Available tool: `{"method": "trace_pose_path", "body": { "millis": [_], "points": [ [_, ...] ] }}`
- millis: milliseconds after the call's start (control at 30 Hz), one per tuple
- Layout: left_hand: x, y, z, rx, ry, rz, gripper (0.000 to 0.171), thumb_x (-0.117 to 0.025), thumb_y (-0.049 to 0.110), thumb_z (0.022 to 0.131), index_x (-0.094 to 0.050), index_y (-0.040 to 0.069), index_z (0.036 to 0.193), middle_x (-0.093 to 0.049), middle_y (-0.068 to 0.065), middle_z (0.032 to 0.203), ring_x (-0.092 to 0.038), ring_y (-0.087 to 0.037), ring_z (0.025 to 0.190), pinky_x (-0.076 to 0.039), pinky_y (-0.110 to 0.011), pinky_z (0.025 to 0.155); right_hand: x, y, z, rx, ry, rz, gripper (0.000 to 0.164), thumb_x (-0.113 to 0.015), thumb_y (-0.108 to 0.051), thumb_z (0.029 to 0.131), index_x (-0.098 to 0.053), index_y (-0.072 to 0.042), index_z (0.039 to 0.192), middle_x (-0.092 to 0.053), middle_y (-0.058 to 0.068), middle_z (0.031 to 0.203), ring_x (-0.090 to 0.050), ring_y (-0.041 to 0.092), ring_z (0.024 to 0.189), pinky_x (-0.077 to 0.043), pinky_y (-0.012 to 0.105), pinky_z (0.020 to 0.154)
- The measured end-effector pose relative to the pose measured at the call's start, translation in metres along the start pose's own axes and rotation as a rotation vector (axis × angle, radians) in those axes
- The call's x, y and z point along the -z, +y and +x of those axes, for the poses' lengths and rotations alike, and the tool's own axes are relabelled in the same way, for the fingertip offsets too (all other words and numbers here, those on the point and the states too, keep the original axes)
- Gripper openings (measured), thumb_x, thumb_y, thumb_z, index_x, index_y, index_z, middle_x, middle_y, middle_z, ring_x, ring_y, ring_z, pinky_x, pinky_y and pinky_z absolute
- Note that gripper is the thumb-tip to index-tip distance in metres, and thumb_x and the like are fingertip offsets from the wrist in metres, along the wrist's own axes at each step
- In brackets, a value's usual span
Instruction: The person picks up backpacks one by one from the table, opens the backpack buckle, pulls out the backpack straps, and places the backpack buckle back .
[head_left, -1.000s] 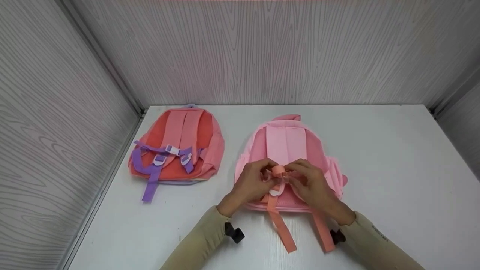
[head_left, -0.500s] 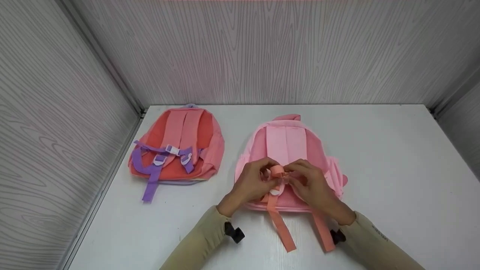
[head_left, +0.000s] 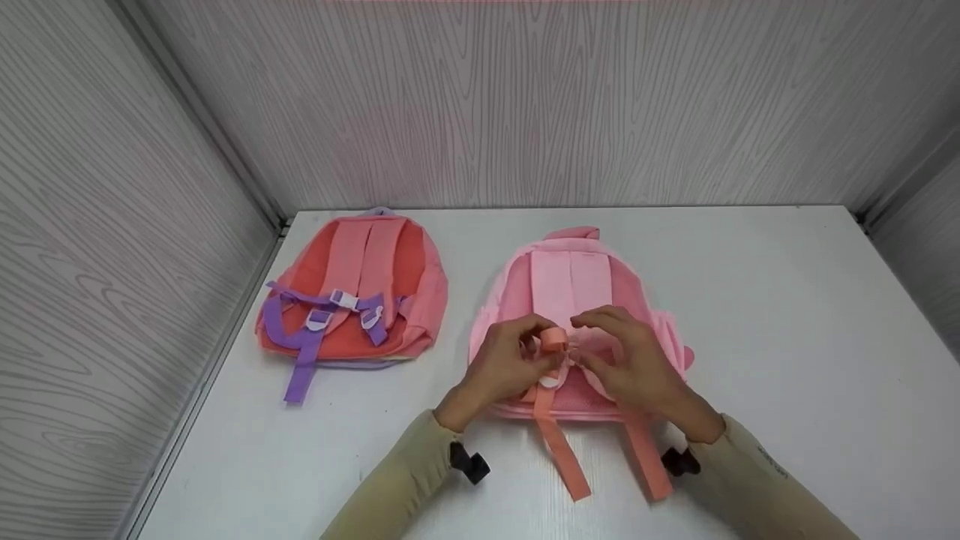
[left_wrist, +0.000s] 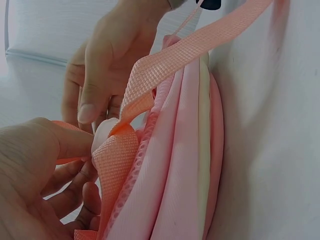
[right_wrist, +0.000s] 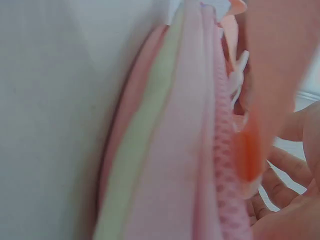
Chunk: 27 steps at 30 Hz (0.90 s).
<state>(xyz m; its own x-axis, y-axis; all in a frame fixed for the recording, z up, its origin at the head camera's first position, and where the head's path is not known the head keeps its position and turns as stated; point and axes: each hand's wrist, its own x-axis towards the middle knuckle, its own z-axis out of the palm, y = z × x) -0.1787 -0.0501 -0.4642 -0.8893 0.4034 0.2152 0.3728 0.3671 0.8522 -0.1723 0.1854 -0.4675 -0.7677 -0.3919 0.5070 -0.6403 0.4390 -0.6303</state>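
Observation:
A pink backpack (head_left: 553, 285) lies with its shoulder straps facing up. At its lower middle my left hand (head_left: 510, 361) pinches a curled orange webbing strap (head_left: 554, 339) between thumb and fingers. Beside this loop is my right hand (head_left: 637, 364), its thumb and index finger spread apart and the thumb close to the loop. The left wrist view shows a white plastic buckle (left_wrist: 102, 134) at the left fingertips; how the webbing runs through it is partly hidden. In the right wrist view, blurred orange webbing (right_wrist: 272, 65) hangs in front of the right palm (right_wrist: 295, 215).
To the left lies a coral backpack (head_left: 420, 300) with purple straps (head_left: 301, 371) and a fastened white clip (head_left: 345, 300). Two orange strap ends (head_left: 566, 465) trail toward the front of the white table (head_left: 787, 337). Grey wood-grain panels (head_left: 480, 105) stand behind and at both sides.
My right hand has let go of the orange loop; its fingers have spread and it has shifted slightly right. The left hand keeps its pinch, nearly still.

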Motion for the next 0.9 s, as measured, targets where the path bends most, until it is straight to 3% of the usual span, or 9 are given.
{"method": "trace_pose_path", "body": {
  "millis": [233,333,533,900],
  "points": [
    [0.0,0.001,0.0,0.012,0.002,-0.002,0.027,-0.084,0.02,0.092,-0.075,0.016,0.117,-0.07,0.004,0.101,-0.058,-0.015,0.087,-0.048,-0.024,0.075,0.008,-0.008,0.011,0.079,-0.006,0.009,0.047,-0.089,-0.005,0.085,-0.074,-0.007,0.13,-0.073,0.007,0.127,-0.066,0.026,0.121,-0.05,0.022,0.109],
    [0.0,0.0,0.0,0.008,0.001,-0.002,0.028,-0.084,0.021,0.092,-0.075,0.015,0.117,-0.07,0.003,0.101,-0.058,-0.014,0.085,-0.047,-0.023,0.073,0.007,-0.013,0.015,0.091,-0.038,0.01,0.046,-0.089,-0.009,0.086,-0.074,-0.007,0.13,-0.073,0.007,0.127,-0.065,0.025,0.121,-0.048,0.019,0.109],
    [0.0,-0.001,0.0,-0.011,-0.006,-0.016,0.028,-0.081,0.016,0.09,-0.075,0.013,0.118,-0.07,0.002,0.1,-0.058,-0.017,0.085,-0.046,-0.023,0.072,0.001,-0.022,0.023,0.125,-0.078,0.018,0.043,-0.088,-0.017,0.089,-0.075,-0.009,0.129,-0.074,0.002,0.123,-0.066,0.02,0.118,-0.051,0.023,0.107],
    [0.001,-0.003,0.002,-0.042,0.007,-0.026,0.029,-0.077,0.008,0.089,-0.076,0.011,0.117,-0.068,0.001,0.093,-0.056,-0.011,0.081,-0.045,-0.022,0.071,-0.001,-0.024,0.03,0.161,-0.111,0.0,0.032,-0.085,-0.013,0.091,-0.078,-0.009,0.122,-0.077,-0.003,0.114,-0.066,0.018,0.109,-0.054,0.029,0.099]
  ]
}}
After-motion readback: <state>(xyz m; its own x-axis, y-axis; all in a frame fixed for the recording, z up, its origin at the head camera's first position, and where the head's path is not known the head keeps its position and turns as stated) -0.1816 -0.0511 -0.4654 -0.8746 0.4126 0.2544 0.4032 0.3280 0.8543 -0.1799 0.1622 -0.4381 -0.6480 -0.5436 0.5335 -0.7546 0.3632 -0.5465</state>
